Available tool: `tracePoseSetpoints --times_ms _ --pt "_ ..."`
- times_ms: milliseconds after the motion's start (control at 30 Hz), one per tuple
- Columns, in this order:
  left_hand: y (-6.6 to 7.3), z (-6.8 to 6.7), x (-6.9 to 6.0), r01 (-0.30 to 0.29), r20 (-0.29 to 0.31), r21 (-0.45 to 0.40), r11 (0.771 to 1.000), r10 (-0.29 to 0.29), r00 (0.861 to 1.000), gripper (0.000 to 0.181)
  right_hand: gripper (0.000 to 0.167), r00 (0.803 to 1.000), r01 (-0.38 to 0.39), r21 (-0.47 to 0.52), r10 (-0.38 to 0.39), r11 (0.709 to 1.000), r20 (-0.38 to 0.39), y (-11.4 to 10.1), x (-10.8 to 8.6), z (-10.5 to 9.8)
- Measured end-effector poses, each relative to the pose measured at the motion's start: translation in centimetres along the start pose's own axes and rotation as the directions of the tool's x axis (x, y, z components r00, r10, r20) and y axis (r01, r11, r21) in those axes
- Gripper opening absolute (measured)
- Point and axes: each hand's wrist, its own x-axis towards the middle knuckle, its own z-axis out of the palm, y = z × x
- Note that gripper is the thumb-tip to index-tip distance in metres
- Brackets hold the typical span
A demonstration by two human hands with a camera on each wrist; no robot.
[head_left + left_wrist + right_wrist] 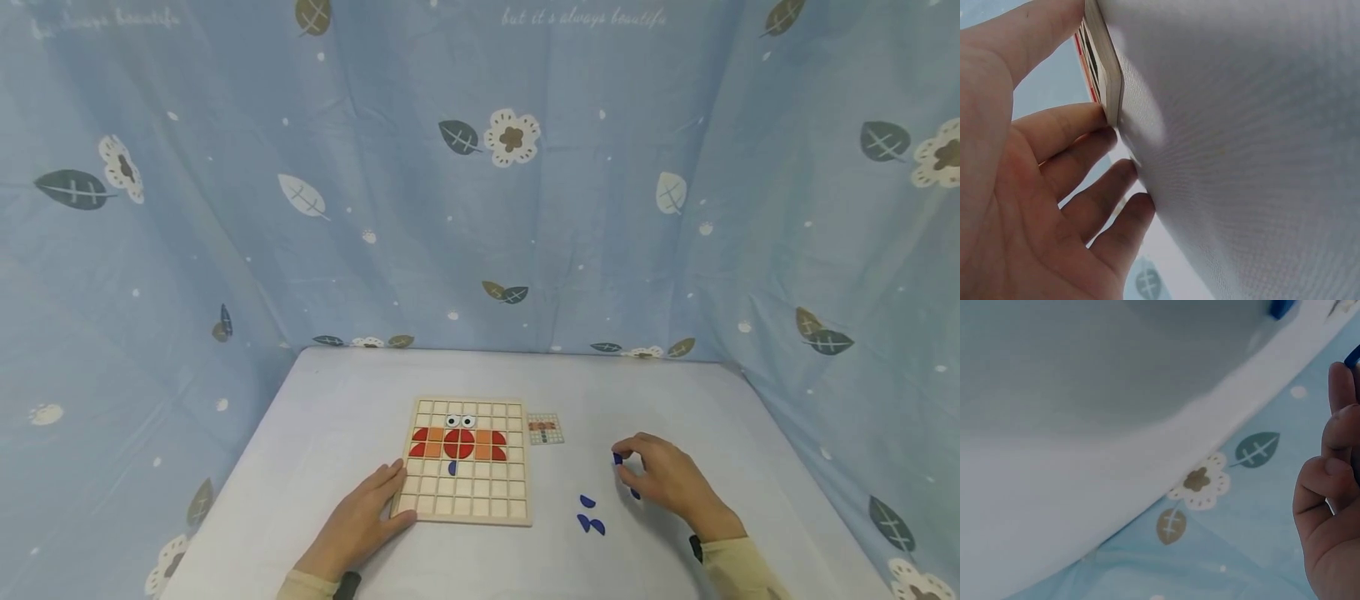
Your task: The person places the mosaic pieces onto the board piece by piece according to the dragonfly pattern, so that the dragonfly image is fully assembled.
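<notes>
A wooden grid board lies on the table. Red, orange and eye-patterned pieces form a figure on it, with one blue rounded piece below a red circle. My left hand rests against the board's near left corner, fingers along its left side and thumb at the near edge. Off to the right, my right hand pinches a small blue piece between thumb and fingertips. Another blue piece lies under that hand, partly hidden. In the right wrist view, the held piece shows only partly.
Several loose blue pieces lie between the board and my right hand. A small pattern card sits against the board's right side. Blue patterned cloth hangs behind and beside the white table.
</notes>
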Motion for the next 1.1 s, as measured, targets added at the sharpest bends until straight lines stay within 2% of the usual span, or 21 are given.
tracePoseSetpoints --times_ms 200,333,600,833,1100 --pt "0.1 0.1 -0.1 0.013 0.015 -0.010 1.000 -0.013 1.000 0.074 0.026 0.999 0.030 0.044 -0.029 0.999 -0.034 -1.6 0.3 0.5" --pt "0.1 0.1 -0.2 0.012 0.013 0.004 1.000 -0.012 1.000 0.073 0.027 0.994 0.076 0.054 -0.072 0.996 -0.081 -2.8 0.6 0.9" --pt "0.2 0.0 -0.1 -0.003 -0.003 0.019 1.000 0.003 1.000 0.074 0.029 0.974 0.135 0.037 -0.125 0.990 -0.188 -5.4 1.2 1.8" --pt "0.4 -0.2 -0.2 0.011 0.007 0.009 1.000 -0.011 1.000 0.074 0.028 0.958 0.201 0.035 -0.190 0.979 -0.214 -8.2 2.0 2.5" --pt "0.3 0.0 -0.2 0.031 0.007 0.018 0.999 -0.031 0.999 0.075 0.028 0.926 0.306 0.020 -0.293 0.952 -0.238 -10.3 3.0 3.3"
